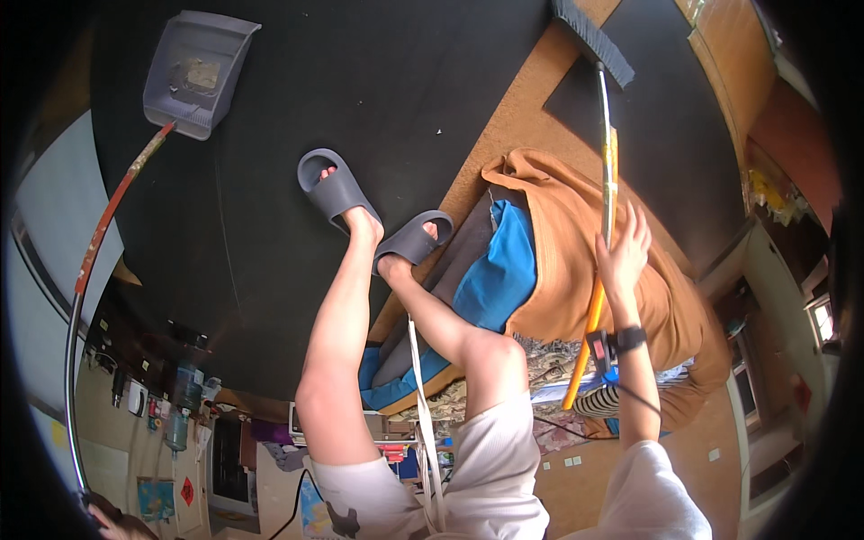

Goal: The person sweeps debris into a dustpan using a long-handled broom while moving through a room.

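Note:
My right hand [621, 250] is wrapped loosely around the yellow handle [607, 171] of a broom, fingers stretched along it. The broom's dark bristle head [594, 38] rests on the brown floor strip at the top. A black band sits on that wrist. At the lower left edge, a sliver of my left hand [106, 520] meets the end of a long red and metal handle [97, 236]. That handle leads up to a grey dustpan [193, 72] with some dirt in it, standing on the black mat [378, 81]. My bare legs and grey slippers [335, 187] are in the middle.
An orange cloth [567, 243] lies heaped over a blue cushion [500, 270] beside my feet, under the broom handle. A patterned fabric [549, 360] shows below it. Wooden furniture [729, 54] stands at the upper right. Bottles and small items [180, 396] crowd the lower left.

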{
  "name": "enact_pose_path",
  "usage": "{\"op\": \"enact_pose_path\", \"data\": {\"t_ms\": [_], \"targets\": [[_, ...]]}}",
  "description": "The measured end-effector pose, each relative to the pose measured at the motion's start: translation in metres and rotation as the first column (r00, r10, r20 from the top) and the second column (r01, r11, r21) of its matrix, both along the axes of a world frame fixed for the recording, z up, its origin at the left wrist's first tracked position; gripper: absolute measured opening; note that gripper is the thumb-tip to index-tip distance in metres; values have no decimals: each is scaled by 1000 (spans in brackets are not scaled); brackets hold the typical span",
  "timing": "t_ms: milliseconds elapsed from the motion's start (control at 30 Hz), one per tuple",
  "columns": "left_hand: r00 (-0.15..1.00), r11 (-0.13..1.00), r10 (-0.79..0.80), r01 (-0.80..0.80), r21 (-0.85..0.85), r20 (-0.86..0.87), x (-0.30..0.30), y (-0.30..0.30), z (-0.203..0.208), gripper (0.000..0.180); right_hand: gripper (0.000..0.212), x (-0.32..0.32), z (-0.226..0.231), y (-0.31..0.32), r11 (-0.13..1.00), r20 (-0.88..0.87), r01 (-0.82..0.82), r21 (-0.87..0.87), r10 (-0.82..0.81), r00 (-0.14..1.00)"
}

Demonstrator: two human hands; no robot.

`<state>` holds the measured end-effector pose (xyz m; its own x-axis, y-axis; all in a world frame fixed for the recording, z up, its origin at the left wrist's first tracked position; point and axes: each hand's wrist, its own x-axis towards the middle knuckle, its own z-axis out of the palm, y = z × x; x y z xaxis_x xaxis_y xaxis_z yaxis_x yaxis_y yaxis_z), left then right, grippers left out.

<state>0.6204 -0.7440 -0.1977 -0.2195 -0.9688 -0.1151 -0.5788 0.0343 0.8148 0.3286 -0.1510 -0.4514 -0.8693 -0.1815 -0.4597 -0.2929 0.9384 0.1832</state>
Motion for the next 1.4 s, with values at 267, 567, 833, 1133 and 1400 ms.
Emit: {"op": "enact_pose_path", "data": {"t_ms": [267,567,833,1133,1400], "targets": [[857,865,-4,262,-427,516,29,-40,82,17,93,115,104,77,728,501,685,24,-602,622],[730,865,-234,457,-204,643,-6,-48,72,35,37,190,111,79,670,253,724,161,-738,626],[690,824,-283,530,-199,666,-32,-8,78,31,60,168,239,-51,743,469,644,-182,-510,721],[609,746,-334,637,-193,719,-38,25,81,37,64,274,270,-170,525,707,804,-279,-455,542],[565,695,-357,693,-193,744,-57,15,91,39,52,271,321,-145,62,958,997,-47,-281,62]]}}
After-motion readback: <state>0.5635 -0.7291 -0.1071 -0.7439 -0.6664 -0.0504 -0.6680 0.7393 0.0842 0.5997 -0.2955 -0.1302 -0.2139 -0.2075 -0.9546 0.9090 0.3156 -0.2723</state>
